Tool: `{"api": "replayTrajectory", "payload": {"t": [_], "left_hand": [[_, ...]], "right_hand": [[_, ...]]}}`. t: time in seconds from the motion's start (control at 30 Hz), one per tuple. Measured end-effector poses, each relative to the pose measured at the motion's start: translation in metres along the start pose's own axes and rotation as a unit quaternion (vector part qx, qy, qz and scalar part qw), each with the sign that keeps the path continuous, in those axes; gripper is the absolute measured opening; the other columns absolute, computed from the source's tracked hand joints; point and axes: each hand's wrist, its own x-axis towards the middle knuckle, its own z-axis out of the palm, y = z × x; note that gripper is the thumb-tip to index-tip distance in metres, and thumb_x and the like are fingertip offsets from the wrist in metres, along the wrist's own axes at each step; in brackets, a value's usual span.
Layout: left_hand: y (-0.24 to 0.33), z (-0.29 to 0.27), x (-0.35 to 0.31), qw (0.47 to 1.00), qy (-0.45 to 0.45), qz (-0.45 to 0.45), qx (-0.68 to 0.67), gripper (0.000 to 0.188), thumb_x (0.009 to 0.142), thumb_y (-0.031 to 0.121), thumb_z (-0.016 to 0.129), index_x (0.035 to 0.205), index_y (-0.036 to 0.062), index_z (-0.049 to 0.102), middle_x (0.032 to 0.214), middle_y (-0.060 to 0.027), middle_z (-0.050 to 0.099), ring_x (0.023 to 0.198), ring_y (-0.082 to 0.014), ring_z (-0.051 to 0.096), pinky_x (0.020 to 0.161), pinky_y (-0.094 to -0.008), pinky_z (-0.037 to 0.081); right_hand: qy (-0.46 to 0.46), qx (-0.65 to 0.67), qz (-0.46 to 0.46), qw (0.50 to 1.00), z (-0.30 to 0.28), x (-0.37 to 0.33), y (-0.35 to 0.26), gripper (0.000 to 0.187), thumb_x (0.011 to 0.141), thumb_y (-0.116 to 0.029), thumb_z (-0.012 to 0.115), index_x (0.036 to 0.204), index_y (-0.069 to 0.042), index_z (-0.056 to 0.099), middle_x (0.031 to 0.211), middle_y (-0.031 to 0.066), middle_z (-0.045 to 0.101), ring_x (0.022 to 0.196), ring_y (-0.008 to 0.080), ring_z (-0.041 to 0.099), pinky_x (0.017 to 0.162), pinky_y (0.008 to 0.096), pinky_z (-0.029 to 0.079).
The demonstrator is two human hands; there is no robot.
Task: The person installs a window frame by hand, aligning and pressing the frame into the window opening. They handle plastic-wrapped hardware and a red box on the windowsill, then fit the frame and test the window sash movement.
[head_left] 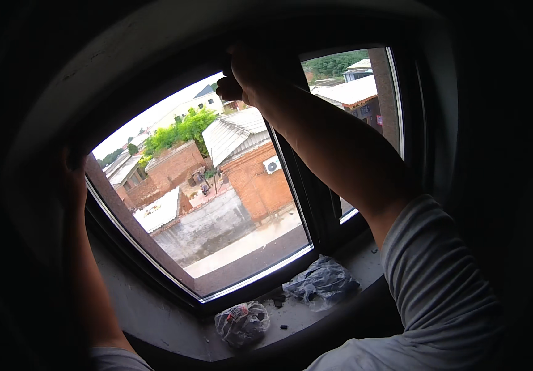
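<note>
A dark-framed window (pixel 313 210) fills the middle of the view, with one wide pane on the left and a narrower one on the right. My right hand (pixel 241 79) is raised to the top rail, its bent fingers dark against the bright glass. Whatever those fingers close on is lost in shadow. At the upper left corner of the wide pane, my left hand (pixel 73 166) is up against the side of the frame. Deep shadow hides most of its fingers.
On the sill (pixel 288 337) below sit a clear plastic bag (pixel 243 324) with small things inside and a crumpled bluish-grey plastic bag (pixel 322 281). Several small black pieces (pixel 279 302) lie between them. Brick buildings (pixel 257 179) and trees stand outside. Dark wall surrounds the opening.
</note>
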Motion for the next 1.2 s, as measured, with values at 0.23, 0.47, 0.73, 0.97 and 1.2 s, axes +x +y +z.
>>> {"api": "replayTrajectory", "payload": {"t": [0.23, 0.47, 0.73, 0.97, 1.2], "left_hand": [[0.009, -0.016, -0.003, 0.999, -0.012, 0.008, 0.039, 0.064, 0.099, 0.048, 0.058, 0.148, 0.0104, 0.043, 0.14, -0.0173, 0.053, 0.124, -0.03, 0.058, 0.096, -0.0402, 0.054], [0.015, -0.027, -0.001, 0.999, 0.014, 0.026, 0.027, 0.058, 0.099, 0.05, 0.057, 0.139, 0.0085, 0.051, 0.128, -0.0149, 0.063, 0.108, -0.0266, 0.066, 0.082, -0.0362, 0.057], [0.072, -0.031, 0.001, 0.993, -0.006, -0.095, -0.07, 0.066, 0.095, 0.066, 0.051, 0.109, 0.0033, 0.067, 0.086, -0.0115, 0.07, 0.074, -0.0193, 0.068, 0.062, -0.0285, 0.051], [0.045, -0.019, 0.005, 0.984, -0.027, -0.085, -0.157, 0.066, 0.096, 0.066, 0.05, 0.09, 0.0036, 0.069, 0.073, -0.0105, 0.067, 0.06, -0.0169, 0.064, 0.053, -0.0247, 0.044], [0.1, -0.019, -0.004, 0.961, 0.02, -0.155, -0.23, 0.079, 0.09, 0.068, 0.059, 0.131, -0.0002, 0.057, 0.11, -0.0185, 0.067, 0.099, -0.0288, 0.067, 0.083, -0.0398, 0.053]], "right_hand": [[-0.047, 0.036, -0.056, 0.997, -0.01, -0.004, 0.006, 0.043, 0.103, -0.039, 0.047, 0.105, 0.003, 0.057, 0.077, 0.0157, 0.067, 0.058, 0.024, 0.07, 0.05, 0.0338, 0.06], [-0.088, 0.025, -0.079, 0.993, -0.008, 0.019, 0.024, 0.044, 0.103, -0.043, 0.049, 0.106, 0.0, 0.058, 0.08, 0.0157, 0.068, 0.06, 0.0239, 0.071, 0.049, 0.0318, 0.059], [-0.053, -0.018, -0.134, 0.989, -0.013, 0.028, 0.024, 0.045, 0.103, -0.045, 0.05, 0.109, -0.001, 0.058, 0.082, 0.0162, 0.069, 0.062, 0.0248, 0.072, 0.053, 0.0336, 0.061], [-0.047, -0.027, -0.125, 0.991, 0.004, 0.018, 0.031, 0.037, 0.104, -0.038, 0.05, 0.106, -0.002, 0.058, 0.075, 0.0134, 0.066, 0.06, 0.0231, 0.07, 0.049, 0.0332, 0.059], [-0.054, -0.049, -0.16, 0.984, -0.015, 0.014, 0.013, 0.03, 0.103, -0.03, 0.05, 0.107, 0.0, 0.056, 0.076, 0.0131, 0.064, 0.058, 0.0214, 0.068, 0.047, 0.0313, 0.057]]}}
